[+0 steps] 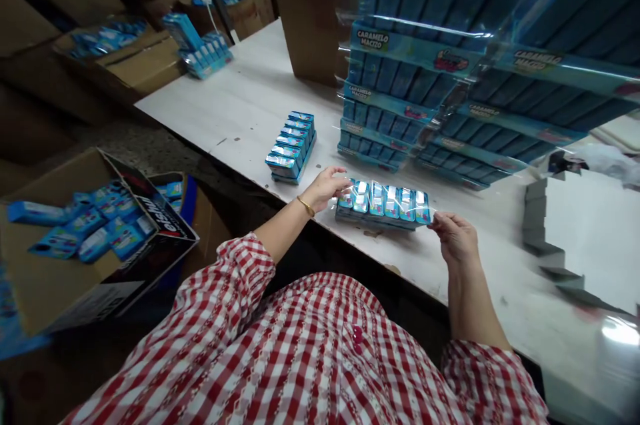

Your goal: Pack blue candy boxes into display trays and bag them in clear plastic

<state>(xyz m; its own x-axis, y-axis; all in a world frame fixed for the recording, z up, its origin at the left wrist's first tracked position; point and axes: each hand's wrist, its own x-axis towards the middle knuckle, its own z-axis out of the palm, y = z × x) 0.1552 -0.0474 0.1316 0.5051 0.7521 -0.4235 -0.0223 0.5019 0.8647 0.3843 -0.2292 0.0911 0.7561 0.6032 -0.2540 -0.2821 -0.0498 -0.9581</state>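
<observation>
Both hands pinch wrapped pack (383, 203) ends | left hand (327, 186) | right hand (456, 235) | table (240, 105)

Between my left hand (327, 188) and right hand (456, 235) I count one wrapped row (383, 203) of six blue boxes. Beyond my left hand stands one unwrapped row (291, 147). Beyond my right hand rise two stacks of wrapped packs (450, 78).

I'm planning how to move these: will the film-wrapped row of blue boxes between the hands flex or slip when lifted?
The wrapped row probably lifts as one block, since clear film binds the boxes side by side. The glossy film looks slippery. Both the left hand and right hand grip its ends, suggesting it may sag mid-span.
</observation>
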